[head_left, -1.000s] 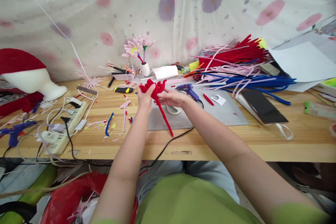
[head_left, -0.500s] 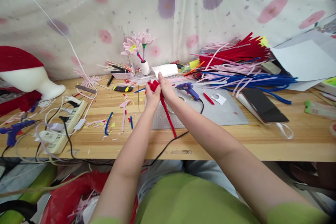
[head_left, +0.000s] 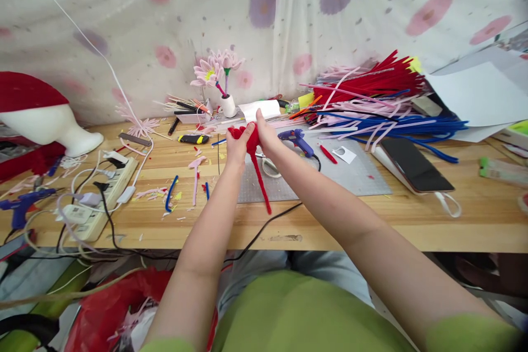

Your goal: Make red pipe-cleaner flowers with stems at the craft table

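1. Flowery cloth [head_left: 371,5] hangs behind a messy wooden table [head_left: 412,220].
2. Pink fuzzy flowers [head_left: 216,70] stand in a small white pot [head_left: 228,106].
3. Both arms reach out; the left hand [head_left: 238,146] and right hand [head_left: 266,135] squeeze a red fuzzy flower [head_left: 249,140] above the grey mat [head_left: 350,176].

Both forearms extended forward, converging at centre. Left hand [head_left: 236,148] and right hand [head_left: 266,135] raised, palms facing each other, fingers closed in a pinch, hands nearly touching.
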Tool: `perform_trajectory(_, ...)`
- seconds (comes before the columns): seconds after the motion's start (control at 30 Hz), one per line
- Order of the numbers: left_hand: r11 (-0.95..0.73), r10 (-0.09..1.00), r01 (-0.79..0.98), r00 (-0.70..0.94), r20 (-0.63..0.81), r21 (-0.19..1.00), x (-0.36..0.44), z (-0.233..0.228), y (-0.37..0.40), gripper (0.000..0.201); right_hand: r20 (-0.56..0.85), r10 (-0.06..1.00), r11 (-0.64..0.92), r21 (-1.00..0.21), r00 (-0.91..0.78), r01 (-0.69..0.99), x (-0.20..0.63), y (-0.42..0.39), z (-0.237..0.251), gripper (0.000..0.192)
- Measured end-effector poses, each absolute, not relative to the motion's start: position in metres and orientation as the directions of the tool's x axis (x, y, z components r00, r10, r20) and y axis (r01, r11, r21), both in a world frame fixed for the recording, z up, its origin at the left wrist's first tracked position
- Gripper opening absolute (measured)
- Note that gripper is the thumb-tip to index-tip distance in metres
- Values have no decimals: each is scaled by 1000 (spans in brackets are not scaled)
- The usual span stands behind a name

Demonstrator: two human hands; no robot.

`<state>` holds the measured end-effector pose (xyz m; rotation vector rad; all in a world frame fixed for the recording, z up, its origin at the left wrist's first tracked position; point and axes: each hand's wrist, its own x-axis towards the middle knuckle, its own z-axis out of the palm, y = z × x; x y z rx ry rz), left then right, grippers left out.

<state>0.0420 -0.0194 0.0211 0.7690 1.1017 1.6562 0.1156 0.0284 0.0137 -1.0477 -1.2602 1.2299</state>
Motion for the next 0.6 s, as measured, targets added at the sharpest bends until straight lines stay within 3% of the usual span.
perform_trajectory(0.13,-174,911,-283,-409,45,943,46,14,-14,41,114,993,114,-993,-30,10,100,25,10,62)
perform_trajectory(0.33,-192,867,-169,-491,87,967,48,13,-15,30,70,997,69,-994,10,81,92,24,16,63)
perform_trajectory(0.43,-209,893,-274,-445,69,939,45,23,-16,31,7,998,3,-998,-66,-64,98,24,23,65)
perform_trajectory(0.53,-274,894,-421,-442,68,865,34,35,-12,34,-116,966,-177,-947,-231,-267,116,18,28,68)
perform_trajectory(0.6,-312,876,-479,-479,53,821,22,42,-7,36,-177,911,-299,-906,-372,-300,131,9,24,63)
